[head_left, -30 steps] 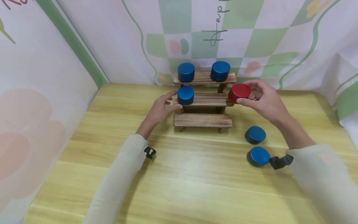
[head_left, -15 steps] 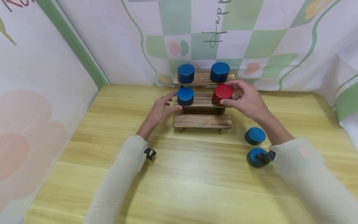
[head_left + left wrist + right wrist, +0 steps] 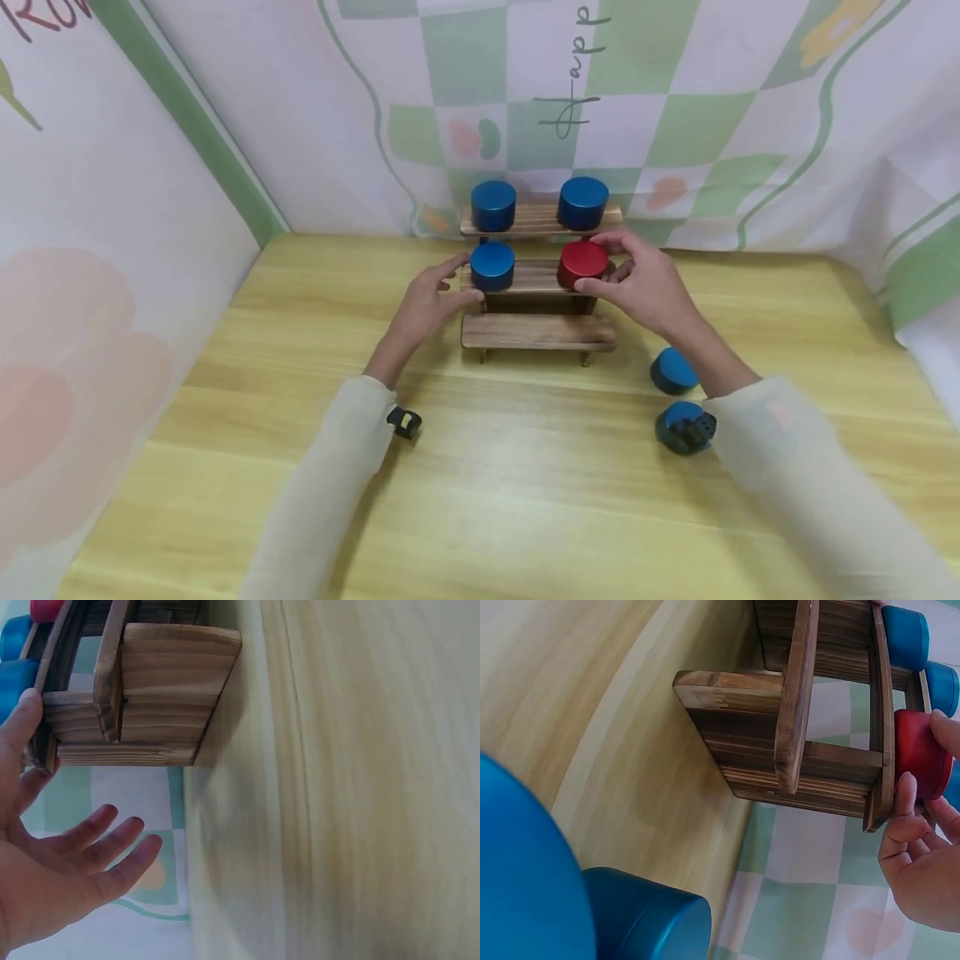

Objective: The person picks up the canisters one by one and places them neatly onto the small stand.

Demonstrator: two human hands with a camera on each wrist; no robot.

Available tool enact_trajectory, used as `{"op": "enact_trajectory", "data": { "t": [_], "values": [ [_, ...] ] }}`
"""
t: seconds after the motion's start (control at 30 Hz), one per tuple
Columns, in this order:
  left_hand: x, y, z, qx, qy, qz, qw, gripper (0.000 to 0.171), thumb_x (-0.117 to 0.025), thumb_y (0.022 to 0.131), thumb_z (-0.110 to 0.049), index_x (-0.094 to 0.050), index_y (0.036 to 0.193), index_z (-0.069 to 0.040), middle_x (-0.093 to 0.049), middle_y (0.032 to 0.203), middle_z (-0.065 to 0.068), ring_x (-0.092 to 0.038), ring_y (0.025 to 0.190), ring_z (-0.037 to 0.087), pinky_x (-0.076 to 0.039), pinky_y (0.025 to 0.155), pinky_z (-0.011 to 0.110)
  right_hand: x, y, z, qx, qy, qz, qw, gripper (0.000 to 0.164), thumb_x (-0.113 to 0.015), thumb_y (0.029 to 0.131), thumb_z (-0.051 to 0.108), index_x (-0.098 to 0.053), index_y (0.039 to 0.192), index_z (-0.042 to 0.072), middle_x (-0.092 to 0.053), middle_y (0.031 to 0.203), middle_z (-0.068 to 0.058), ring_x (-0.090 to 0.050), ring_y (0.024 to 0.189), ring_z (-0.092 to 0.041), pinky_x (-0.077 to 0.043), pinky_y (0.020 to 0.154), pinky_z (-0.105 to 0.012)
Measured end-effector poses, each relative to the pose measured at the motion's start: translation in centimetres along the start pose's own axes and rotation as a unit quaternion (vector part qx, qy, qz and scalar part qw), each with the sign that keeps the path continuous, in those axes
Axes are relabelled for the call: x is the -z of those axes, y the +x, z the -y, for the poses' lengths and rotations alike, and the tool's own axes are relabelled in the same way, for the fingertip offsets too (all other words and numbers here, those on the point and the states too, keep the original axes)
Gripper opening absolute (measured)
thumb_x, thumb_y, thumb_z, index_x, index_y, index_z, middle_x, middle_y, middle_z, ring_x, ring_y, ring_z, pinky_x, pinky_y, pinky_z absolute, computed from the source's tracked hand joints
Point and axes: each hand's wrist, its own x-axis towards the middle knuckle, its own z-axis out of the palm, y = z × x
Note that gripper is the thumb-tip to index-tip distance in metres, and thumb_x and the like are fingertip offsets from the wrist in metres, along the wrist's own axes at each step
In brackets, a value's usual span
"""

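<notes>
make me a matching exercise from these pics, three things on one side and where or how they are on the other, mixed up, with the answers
Column one
1. red canister
2. left hand
3. top shelf

Column two
a. bears two blue canisters
b. between the thumb and fingers of the right hand
c. at the left end of the middle shelf

Right pairs: 1-b, 2-c, 3-a
</notes>
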Motion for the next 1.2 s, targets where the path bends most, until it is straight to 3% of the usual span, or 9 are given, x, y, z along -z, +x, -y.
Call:
{"op": "enact_trajectory", "data": {
  "t": [0.17,0.43,0.7,0.93,1.03,1.2],
  "values": [
    [-0.3,-0.3,-0.2,0.011,0.028,-0.025,0.9992,0.064,-0.076,0.091,-0.032,-0.052,0.148,-0.015,-0.051,0.141,0.016,-0.047,0.127,0.035,-0.045,0.101,0.046,-0.1,-0.4,-0.1,-0.009,0.002,-0.008,1.0,0.067,-0.082,0.085,0.034,-0.049,0.137,0.005,-0.059,0.128,-0.017,-0.062,0.089,-0.03,-0.048,0.066,-0.02],
    [-0.4,-1.0,-1.0,0.044,0.035,-0.017,0.9983,0.073,-0.073,0.093,-0.039,-0.04,0.155,-0.018,-0.045,0.144,0.021,-0.052,0.118,0.037,-0.05,0.092,0.05,1.1,-2.1,-0.2,-0.015,0.019,-0.04,0.999,0.072,-0.079,0.087,0.039,-0.045,0.145,0.01,-0.058,0.132,-0.013,-0.059,0.091,-0.024,-0.049,0.065,-0.02],
    [-0.3,-2.3,-1.6,0.049,0.002,-0.028,0.9984,0.069,-0.077,0.09,-0.035,-0.046,0.146,-0.008,-0.05,0.141,0.018,-0.054,0.12,0.037,-0.05,0.093,0.048,3.4,-4.6,-1.5,-0.015,0.017,-0.035,0.999,0.067,-0.072,0.094,0.036,-0.042,0.147,0.008,-0.054,0.136,-0.014,-0.052,0.116,-0.03,-0.04,0.087,-0.025],
    [0.3,-4.4,-0.9,0.063,0.017,-0.012,0.9978,0.065,-0.077,0.089,-0.038,-0.051,0.14,-0.007,-0.052,0.141,0.016,-0.054,0.121,0.033,-0.05,0.095,0.047,4.3,-6.9,-3.4,-0.026,0.037,0.004,0.999,0.067,-0.069,0.096,0.032,-0.038,0.15,0.007,-0.045,0.146,-0.017,-0.04,0.132,-0.036,-0.034,0.104,-0.045],
    [0.6,-5.2,-0.5,0.067,0.022,-0.006,0.9975,0.065,-0.078,0.088,-0.037,-0.052,0.139,-0.007,-0.052,0.141,0.014,-0.055,0.12,0.032,-0.05,0.095,0.047,4.4,-8.0,-4.2,-0.029,0.045,0.018,0.998,0.067,-0.069,0.097,0.03,-0.037,0.151,0.007,-0.043,0.148,-0.017,-0.039,0.133,-0.036,-0.034,0.103,-0.036],
    [0.2,-5.1,-0.6,0.031,0.024,0.022,0.999,0.067,-0.079,0.088,-0.034,-0.05,0.142,-0.005,-0.051,0.142,0.017,-0.055,0.119,0.036,-0.05,0.095,0.048,5.8,-10.3,-5.5,-0.038,0.033,0.024,0.998,0.066,-0.069,0.097,0.023,-0.036,0.151,0.005,-0.042,0.147,-0.02,-0.039,0.13,-0.036,-0.032,0.093,-0.014]
  ]
}}
